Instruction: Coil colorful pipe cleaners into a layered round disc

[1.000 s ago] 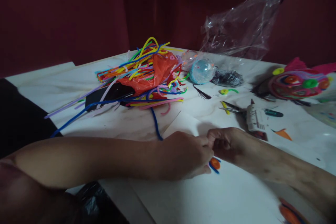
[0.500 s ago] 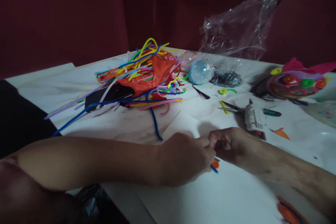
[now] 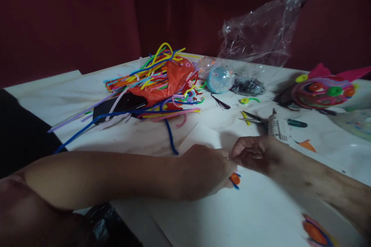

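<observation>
My left hand is closed over the white sheet, its back toward me. From under its fingers pokes a small orange-and-blue pipe cleaner piece, mostly hidden by the hand. Touching the left fingertips, my right hand is closed in a pinch. What sits between its thumb and finger is too small to make out. A similar orange, blue and pink coiled piece lies on the sheet at the lower right.
A heap of colourful pipe cleaners with a red plastic bag lies at the back left. Behind my hands are a clear ball, scissors and a hot glue gun. A decorated pink mask-like craft stands at the right.
My right hand has turned a little and its other fingers have loosened, while its fingertips stay at the left hand's. The orange-and-blue piece has shifted slightly. The view has drifted slightly.
</observation>
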A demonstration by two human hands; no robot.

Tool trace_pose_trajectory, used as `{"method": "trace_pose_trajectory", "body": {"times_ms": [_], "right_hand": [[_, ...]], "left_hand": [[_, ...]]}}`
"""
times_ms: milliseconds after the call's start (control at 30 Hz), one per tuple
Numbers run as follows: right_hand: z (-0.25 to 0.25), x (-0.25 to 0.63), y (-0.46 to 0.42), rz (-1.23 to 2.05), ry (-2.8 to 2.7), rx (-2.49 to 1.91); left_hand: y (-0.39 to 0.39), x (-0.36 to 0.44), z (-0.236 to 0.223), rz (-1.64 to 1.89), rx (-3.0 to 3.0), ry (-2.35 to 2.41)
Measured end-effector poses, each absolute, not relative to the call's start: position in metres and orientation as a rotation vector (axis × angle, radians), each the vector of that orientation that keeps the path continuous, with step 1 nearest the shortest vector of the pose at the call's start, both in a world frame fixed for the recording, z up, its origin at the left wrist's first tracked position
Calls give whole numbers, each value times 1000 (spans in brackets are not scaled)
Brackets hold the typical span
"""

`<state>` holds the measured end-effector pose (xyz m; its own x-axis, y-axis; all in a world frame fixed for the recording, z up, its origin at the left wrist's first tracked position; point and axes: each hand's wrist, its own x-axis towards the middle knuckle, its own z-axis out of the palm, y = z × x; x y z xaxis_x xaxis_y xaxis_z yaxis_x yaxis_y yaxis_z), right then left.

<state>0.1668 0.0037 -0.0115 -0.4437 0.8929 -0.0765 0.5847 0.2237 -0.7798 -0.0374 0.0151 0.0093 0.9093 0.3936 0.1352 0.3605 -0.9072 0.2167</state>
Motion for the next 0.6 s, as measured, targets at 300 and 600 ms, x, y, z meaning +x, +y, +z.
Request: {"method": "trace_pose_trajectory", "body": {"times_ms": [300,600], "right_hand": [[3,166,-20,803,-2257,-1372],[2,167,-19,897,-2309,-1331]], "left_hand": [[14,-38,12,203,2915,625],[13,-37,12,193,2910,606]]}}
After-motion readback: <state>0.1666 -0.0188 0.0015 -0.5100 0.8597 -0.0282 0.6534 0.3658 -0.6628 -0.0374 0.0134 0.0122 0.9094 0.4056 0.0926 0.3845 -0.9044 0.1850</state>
